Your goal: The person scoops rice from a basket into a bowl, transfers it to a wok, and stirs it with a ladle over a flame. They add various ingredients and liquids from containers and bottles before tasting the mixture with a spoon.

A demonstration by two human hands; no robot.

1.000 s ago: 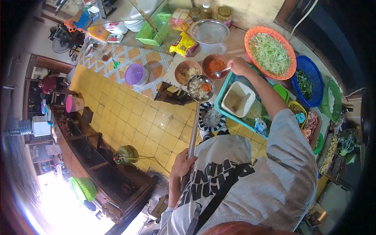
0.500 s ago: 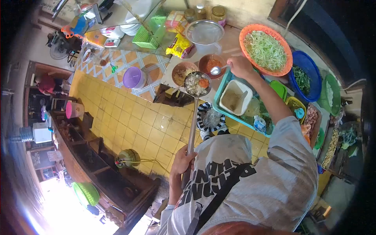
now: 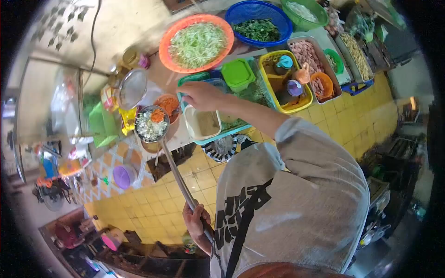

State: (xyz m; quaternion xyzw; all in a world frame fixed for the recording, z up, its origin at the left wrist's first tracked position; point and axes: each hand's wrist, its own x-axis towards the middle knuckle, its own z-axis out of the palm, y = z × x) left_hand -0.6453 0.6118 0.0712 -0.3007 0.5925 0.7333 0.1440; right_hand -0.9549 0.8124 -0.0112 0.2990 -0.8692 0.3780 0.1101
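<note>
My left hand (image 3: 197, 220) is wrapped round the long metal handle of a ladle (image 3: 175, 169). Its round bowl holds chopped pale vegetables (image 3: 150, 129) with a dab of orange-red paste (image 3: 158, 115) on top. My right hand (image 3: 201, 95) is over the rear edge of a white tub (image 3: 191, 124) with brownish contents at the bottom. Its fingers are curled downward, and whatever they grip is hidden. Beside the ladle's bowl stands a bowl of red paste (image 3: 169, 105), partly covered by it.
An orange basket of shredded cabbage (image 3: 199, 46) and a blue basket of leafy greens (image 3: 257, 31) stand along the wall. To the right are a green-lidded box (image 3: 238, 74), a yellow basket (image 3: 286, 109) and a tray of meat pieces (image 3: 307, 53). A strainer (image 3: 133, 89) sits left.
The view has swung to the right. My right hand has moved from the red paste bowl to the white tub, and the spoon it held no longer shows. More red paste lies in the ladle.
</note>
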